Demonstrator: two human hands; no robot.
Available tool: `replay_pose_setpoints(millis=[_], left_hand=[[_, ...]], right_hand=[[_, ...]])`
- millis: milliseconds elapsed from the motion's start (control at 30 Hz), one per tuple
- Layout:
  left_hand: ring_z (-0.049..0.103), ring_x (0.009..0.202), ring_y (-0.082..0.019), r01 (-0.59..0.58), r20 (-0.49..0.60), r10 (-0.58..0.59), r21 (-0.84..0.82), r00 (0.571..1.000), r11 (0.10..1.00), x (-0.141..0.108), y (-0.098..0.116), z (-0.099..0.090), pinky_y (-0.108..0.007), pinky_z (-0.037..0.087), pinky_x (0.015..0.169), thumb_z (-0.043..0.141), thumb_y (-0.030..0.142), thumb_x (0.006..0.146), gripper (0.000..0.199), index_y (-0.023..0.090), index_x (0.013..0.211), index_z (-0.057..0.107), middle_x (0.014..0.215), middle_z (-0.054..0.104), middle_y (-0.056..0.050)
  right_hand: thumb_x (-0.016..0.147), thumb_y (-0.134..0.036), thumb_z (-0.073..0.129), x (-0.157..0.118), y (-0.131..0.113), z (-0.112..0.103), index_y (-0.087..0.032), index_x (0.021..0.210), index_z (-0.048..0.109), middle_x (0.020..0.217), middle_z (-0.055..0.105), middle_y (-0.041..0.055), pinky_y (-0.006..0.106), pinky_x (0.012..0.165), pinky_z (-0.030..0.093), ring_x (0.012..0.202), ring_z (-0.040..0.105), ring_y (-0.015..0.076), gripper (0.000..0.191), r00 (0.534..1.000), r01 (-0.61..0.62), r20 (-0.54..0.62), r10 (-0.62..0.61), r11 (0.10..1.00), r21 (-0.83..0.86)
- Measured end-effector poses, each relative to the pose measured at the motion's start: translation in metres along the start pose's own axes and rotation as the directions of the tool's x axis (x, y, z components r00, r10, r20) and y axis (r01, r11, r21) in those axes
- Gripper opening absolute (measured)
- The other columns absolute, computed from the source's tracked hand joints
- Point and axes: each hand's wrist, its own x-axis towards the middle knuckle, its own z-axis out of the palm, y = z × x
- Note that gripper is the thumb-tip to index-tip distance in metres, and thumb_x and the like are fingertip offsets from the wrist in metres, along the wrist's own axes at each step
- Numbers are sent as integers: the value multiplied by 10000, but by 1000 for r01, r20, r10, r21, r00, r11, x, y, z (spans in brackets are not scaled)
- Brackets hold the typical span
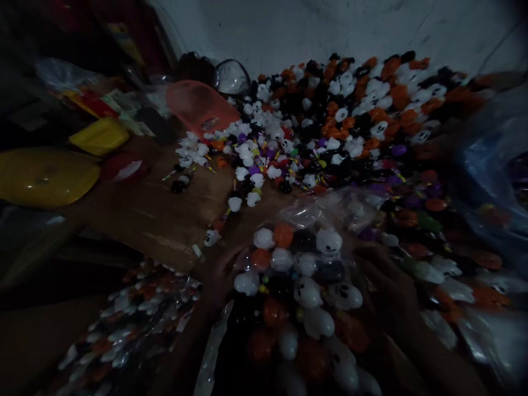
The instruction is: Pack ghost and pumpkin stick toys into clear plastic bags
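Observation:
A clear plastic bag [322, 212] packed with small white ghost heads [307, 291], orange pumpkin-like pieces [283, 235] and black pieces stands upright before me. My left hand [220, 269] grips its left side; the fingers are dim and partly hidden. On the other side, my right hand [385, 275] is curled against the bag's edge. Beyond the bag spreads a heap of loose ghost-headed sticks [256, 179] with striped yellow-purple stems. One stick with a ghost head [212, 237] lies by itself near my left hand.
A large pile of orange, white and black pieces [371, 104] leans against the wall. At left are an orange basket [198, 104], a yellow container [101, 136] and a larger yellow object [45, 176]. Filled bags [136, 319] lie lower left; blue plastic [487, 170] hangs right.

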Motion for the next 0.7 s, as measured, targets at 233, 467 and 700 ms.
replay_pose_setpoints(millis=[233,467,700], left_hand=[[617,691,-160,10,-424,88,224,902,975,-24,4,-3,-258,482,607,565,289,761,123,192,765,641,735,667,-30],[512,529,-115,-46,-389,130,217,912,975,-22,10,-3,-238,404,511,592,251,669,52,202,654,596,624,597,14],[642,773,-135,60,-309,-63,-17,949,998,-23,24,8,-230,483,679,573,231,814,152,221,963,602,844,675,1]], right_hand=[[898,-240,404,1,-26,-7,-210,964,534,799,645,71,314,540,465,670,634,217,149,996,-85,0,86,987,-136],[831,-208,521,23,-5,-1,-178,1125,522,899,606,82,317,634,505,739,609,192,296,987,-158,-16,161,981,111],[819,-298,535,29,5,35,-220,1147,567,1078,632,113,421,768,510,973,607,293,339,997,-41,74,16,934,356]])
